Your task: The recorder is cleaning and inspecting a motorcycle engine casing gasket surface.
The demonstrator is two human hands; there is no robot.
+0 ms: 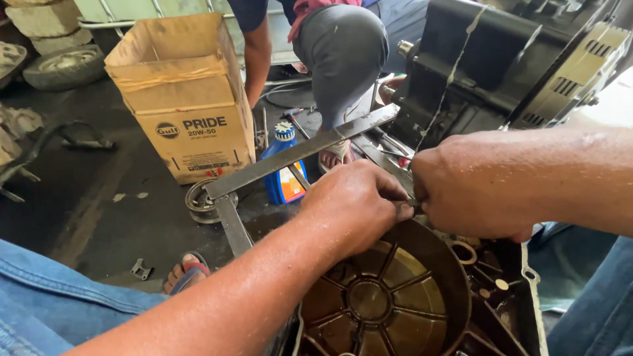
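Observation:
My left hand (356, 204) and my right hand (471, 188) meet knuckle to knuckle above a dark round engine part (389, 296) with spoked ribs inside. Both hands pinch a small thin thing between their fingertips; it is mostly hidden and I cannot tell what it is. The round part sits in an oily black engine case (508, 290) with small holes and rings showing at its right.
A flat metal frame (297, 155) runs diagonally behind my hands. A blue oil bottle (283, 171), a cardboard box (184, 99), a pulley wheel (201, 198) and a tyre (62, 66) stand on the dark floor. Another person (336, 59) crouches beyond. A black engine block (501, 66) looms at right.

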